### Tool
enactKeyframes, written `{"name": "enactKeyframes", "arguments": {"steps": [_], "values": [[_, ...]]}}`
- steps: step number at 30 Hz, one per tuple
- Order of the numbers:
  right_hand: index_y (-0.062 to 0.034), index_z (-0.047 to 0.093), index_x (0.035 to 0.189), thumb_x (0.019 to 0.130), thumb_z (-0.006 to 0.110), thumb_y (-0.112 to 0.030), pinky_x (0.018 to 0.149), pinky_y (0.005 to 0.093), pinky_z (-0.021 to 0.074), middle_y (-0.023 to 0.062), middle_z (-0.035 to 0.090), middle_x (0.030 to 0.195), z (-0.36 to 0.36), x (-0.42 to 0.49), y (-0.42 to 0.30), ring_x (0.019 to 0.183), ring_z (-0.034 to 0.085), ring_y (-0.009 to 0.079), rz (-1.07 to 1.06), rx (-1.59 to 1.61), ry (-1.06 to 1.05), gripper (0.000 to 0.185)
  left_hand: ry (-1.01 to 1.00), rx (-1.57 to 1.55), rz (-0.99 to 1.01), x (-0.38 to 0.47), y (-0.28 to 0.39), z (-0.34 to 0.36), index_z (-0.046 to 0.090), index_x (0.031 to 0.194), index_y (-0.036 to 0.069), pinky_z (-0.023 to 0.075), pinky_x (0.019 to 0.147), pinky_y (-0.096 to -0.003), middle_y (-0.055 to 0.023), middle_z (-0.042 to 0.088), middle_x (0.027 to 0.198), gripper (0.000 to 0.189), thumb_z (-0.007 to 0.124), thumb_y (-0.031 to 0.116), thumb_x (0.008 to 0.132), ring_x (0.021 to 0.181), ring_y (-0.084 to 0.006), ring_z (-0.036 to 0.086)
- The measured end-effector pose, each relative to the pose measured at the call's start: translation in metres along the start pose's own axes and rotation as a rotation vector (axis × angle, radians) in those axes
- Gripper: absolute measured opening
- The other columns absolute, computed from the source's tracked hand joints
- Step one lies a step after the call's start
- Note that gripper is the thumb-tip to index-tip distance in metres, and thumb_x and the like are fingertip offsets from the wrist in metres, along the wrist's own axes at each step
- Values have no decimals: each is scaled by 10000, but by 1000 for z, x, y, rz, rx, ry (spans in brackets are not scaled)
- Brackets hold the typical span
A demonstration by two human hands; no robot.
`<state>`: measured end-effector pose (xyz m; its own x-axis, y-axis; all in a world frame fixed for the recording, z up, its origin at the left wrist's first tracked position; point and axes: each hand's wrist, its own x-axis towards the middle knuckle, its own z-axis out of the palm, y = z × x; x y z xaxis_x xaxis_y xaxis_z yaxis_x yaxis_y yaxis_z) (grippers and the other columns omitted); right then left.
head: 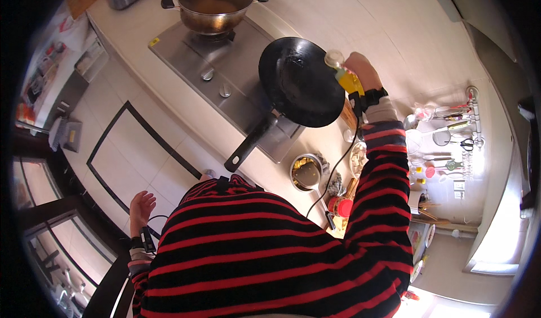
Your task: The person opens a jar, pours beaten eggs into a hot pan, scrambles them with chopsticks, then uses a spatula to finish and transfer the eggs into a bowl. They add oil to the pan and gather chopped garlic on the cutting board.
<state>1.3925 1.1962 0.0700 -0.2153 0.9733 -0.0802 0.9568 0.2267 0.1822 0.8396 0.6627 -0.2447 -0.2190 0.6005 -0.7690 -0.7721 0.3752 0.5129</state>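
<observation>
My right hand grips a bottle of yellow oil at the far right rim of a black frying pan. The bottle tilts, its round pale top near the pan's edge; no stream can be made out. The pan sits on the right side of a gas hob, its handle pointing towards me, and has a shiny patch inside. My left hand hangs at my left side over the floor, fingers apart, holding nothing.
A lidded steel pot stands on the hob's left side. Right of the hob are a small pan with yellow food and a ladle, a plate of pale pieces and a red-lidded jar. Utensils hang on the wall. A cable runs from my right wrist.
</observation>
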Motion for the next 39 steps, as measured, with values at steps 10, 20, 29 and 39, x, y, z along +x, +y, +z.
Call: {"name": "enactKeyframes", "arguments": {"steps": [10, 20, 29, 39], "values": [[-5, 658, 727, 810, 666, -307, 481, 337, 434, 69, 631, 641, -38, -68, -46, 525, 563, 196, 157, 115, -591, 313, -166, 88, -24, 34, 14, 32, 524, 1126, 37, 487, 789, -355, -125, 612, 1018, 333, 572, 254, 878, 888, -251, 601], [-2, 657, 688, 763, 678, -382, 448, 344, 456, 93, 603, 582, -49, -4, -68, 434, 540, 203, 19, 289, -123, 388, -113, 69, -26, 28, 15, 24, 525, 1116, 37, 492, 768, -353, -131, 612, 1023, 293, 552, 222, 890, 885, -253, 605], [9, 667, 732, 788, 673, -324, 496, 348, 478, 106, 640, 643, -35, -15, -5, 523, 587, 218, 269, 100, -240, 338, -35, 31, -57, 30, -11, -11, 519, 1135, 29, 492, 797, -365, -151, 603, 1052, 351, 580, 247, 867, 913, -272, 597], [-17, 582, 684, 840, 661, -353, 423, 280, 294, -19, 389, 493, -65, -106, 20, 427, 362, 115, 355, 799, -296, 378, -201, 85, -78, 47, 17, 34, 523, 1137, 26, 495, 784, -357, -141, 611, 1035, 319, 553, 221, 886, 910, -264, 602]]}}
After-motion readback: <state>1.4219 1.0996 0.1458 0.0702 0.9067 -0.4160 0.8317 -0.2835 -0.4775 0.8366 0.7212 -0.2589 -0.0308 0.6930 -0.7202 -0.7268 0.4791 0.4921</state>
